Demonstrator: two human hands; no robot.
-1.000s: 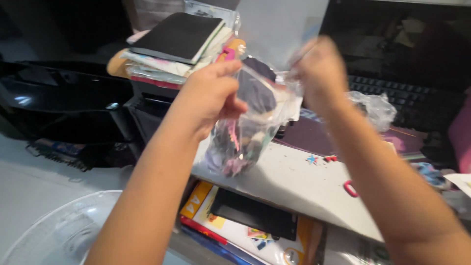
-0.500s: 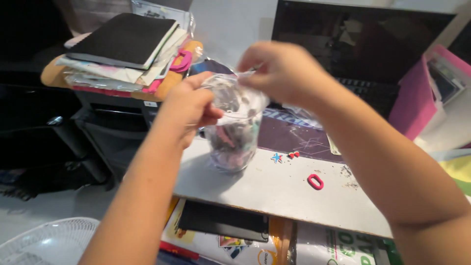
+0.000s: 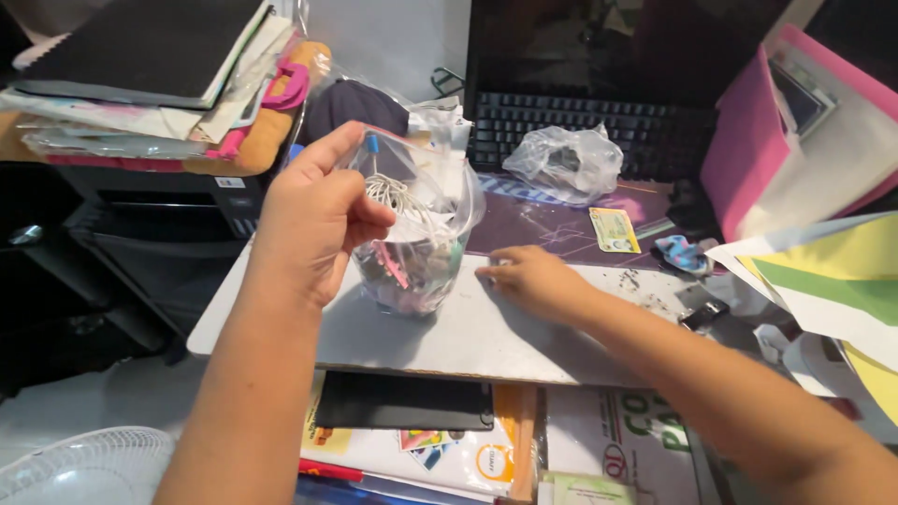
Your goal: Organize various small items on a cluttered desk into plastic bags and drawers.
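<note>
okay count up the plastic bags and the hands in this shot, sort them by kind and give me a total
Clear plastic bags: 2, the bag of small bits pinched at its top by the left hand, and the crumpled bag by the keyboard.
Hands: 2, the left hand and the right hand, which rests on the white board.
Total: 4

Left hand [image 3: 313, 220] pinching clear bag of scraps [image 3: 412, 234], right hand [image 3: 528, 279] flat on white board [image 3: 449, 332]

Home desk — keyboard [image 3: 561, 122], papers [image 3: 140, 112].
</note>
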